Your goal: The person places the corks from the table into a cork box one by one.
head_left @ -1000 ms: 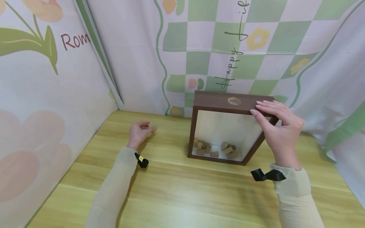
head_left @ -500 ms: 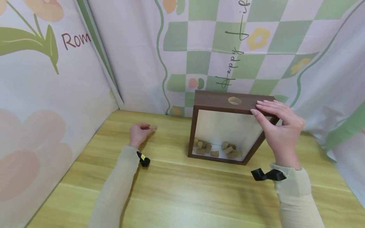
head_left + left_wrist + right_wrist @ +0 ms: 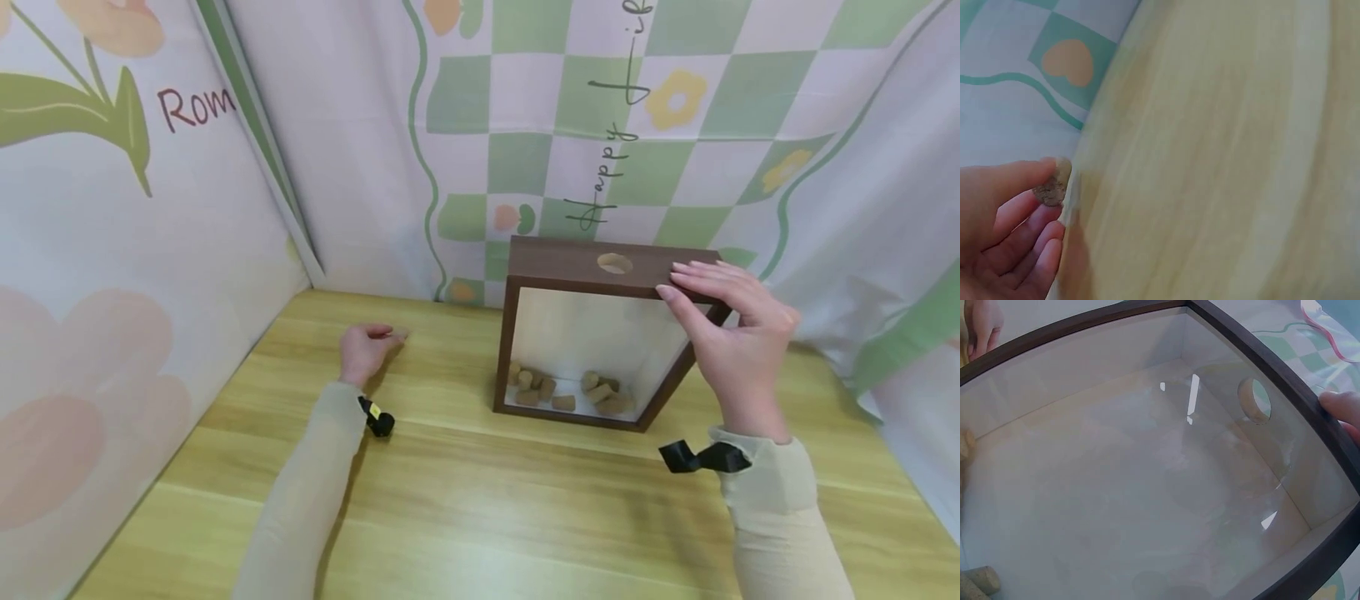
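In the head view my left hand [image 3: 365, 352] is low over the table, left of a dark wooden box frame. The left wrist view shows it pinching a small cork [image 3: 1052, 189] between thumb and forefinger, the other fingers curled beneath. My right hand [image 3: 742, 333] holds the upper right corner of the box frame [image 3: 555, 262], fingers across its top and thumb at the front edge. This frame stands upright, with a clear front and a round hole [image 3: 616, 264] in its top. Several corks [image 3: 604, 395] lie inside along the bottom, in two loose groups.
The wooden table [image 3: 465, 500] spreads in front of the box and both forearms. Behind it hangs a green and white checked curtain [image 3: 600, 125]. A printed cloth wall [image 3: 97, 292] borders the table at the left.
My left thumb and fingers have come together, from slightly spread to a pinch, and the hand has dropped slightly. My right hand and the box keep their place.
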Demonstrator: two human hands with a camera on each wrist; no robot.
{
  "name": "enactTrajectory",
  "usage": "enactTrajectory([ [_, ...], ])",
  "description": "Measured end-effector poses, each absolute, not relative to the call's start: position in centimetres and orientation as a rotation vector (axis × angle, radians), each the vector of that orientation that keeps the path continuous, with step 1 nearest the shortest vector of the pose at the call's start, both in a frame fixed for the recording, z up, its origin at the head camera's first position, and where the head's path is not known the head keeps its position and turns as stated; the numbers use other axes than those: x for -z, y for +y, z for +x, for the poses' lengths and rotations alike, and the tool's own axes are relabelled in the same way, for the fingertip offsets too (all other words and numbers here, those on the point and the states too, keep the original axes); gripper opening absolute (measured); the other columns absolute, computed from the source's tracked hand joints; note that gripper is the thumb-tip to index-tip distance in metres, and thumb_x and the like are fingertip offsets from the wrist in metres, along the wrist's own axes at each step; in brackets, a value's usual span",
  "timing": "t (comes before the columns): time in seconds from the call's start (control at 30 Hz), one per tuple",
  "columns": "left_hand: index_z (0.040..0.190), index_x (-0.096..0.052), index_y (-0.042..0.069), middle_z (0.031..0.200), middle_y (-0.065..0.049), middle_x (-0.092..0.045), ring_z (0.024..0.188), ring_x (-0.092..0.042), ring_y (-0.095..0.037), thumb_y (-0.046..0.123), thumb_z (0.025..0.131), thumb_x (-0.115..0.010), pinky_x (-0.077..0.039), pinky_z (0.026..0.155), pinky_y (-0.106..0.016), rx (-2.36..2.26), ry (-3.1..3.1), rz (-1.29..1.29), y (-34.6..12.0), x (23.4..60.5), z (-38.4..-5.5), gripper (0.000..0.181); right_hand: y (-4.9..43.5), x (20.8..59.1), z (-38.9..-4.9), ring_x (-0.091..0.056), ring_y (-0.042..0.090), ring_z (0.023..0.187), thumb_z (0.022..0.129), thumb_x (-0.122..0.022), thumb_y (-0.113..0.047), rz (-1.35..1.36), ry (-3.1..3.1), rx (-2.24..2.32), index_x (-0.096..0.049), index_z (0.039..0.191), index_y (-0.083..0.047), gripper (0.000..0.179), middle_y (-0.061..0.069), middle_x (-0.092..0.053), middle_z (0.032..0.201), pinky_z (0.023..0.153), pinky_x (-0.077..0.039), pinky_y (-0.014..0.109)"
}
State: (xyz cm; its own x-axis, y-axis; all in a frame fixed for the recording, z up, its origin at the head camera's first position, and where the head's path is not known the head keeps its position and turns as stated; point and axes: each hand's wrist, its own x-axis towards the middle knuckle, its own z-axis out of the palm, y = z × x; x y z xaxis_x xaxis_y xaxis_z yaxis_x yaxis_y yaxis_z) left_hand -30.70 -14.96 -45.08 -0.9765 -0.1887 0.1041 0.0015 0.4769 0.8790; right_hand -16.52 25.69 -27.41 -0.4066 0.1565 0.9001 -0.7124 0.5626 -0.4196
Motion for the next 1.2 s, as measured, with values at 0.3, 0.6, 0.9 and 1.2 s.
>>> enactTrajectory([
  [0.3, 0.112, -0.077, 0.002, 0.104, -0.012, -0.075, 0.091, -0.071, -0.026, 0.018, 0.088, -0.082, -0.057, 0.074, -0.034, 1.526, -2.444, 0.111, -14.5, 42.6, -30.5, 0.029, 25.6, 27.5, -16.7, -0.071, 0.020, 0.102, 0.078, -0.088, -0.002, 0.464, -1.726, -1.033, -0.080, 0.091, 0.005, 0.017, 0.021, -0.075, 0.095, 0.102, -0.049, 0.040],
  [0.6, 0.111, -0.073, 0.000, 0.104, -0.012, -0.074, 0.095, -0.070, -0.024, 0.014, 0.086, -0.084, -0.056, 0.085, -0.038, 1.606, -2.261, -0.041, -13.6, 38.7, -29.4, 0.031, 25.5, 27.3, -16.5, -0.071, 0.019, 0.102, 0.078, -0.087, 0.000, 0.463, -1.735, -1.036, -0.079, 0.092, 0.006, 0.017, 0.022, -0.074, 0.095, 0.101, -0.049, 0.039],
  [0.9, 0.109, -0.076, 0.009, 0.101, -0.003, -0.075, 0.091, -0.070, -0.017, 0.020, 0.085, -0.086, -0.056, 0.081, -0.030, 1.675, -2.096, -0.164, -11.9, 34.6, -27.7, 0.028, 25.5, 27.2, -16.8, -0.071, 0.017, 0.100, 0.077, -0.088, 0.000, 0.462, -1.714, -1.053, -0.079, 0.091, 0.006, 0.017, 0.022, -0.075, 0.094, 0.103, -0.048, 0.041],
  [1.2, 0.105, -0.078, 0.004, 0.100, -0.006, -0.077, 0.090, -0.072, -0.019, 0.015, 0.084, -0.087, -0.057, 0.082, -0.029, 1.758, -1.856, -0.374, -10.2, 30.2, -25.7, 0.026, 25.6, 27.4, -16.8, -0.071, 0.017, 0.101, 0.077, -0.088, 0.000, 0.459, -1.711, -1.049, -0.079, 0.091, 0.006, 0.018, 0.022, -0.075, 0.094, 0.102, -0.049, 0.040],
])
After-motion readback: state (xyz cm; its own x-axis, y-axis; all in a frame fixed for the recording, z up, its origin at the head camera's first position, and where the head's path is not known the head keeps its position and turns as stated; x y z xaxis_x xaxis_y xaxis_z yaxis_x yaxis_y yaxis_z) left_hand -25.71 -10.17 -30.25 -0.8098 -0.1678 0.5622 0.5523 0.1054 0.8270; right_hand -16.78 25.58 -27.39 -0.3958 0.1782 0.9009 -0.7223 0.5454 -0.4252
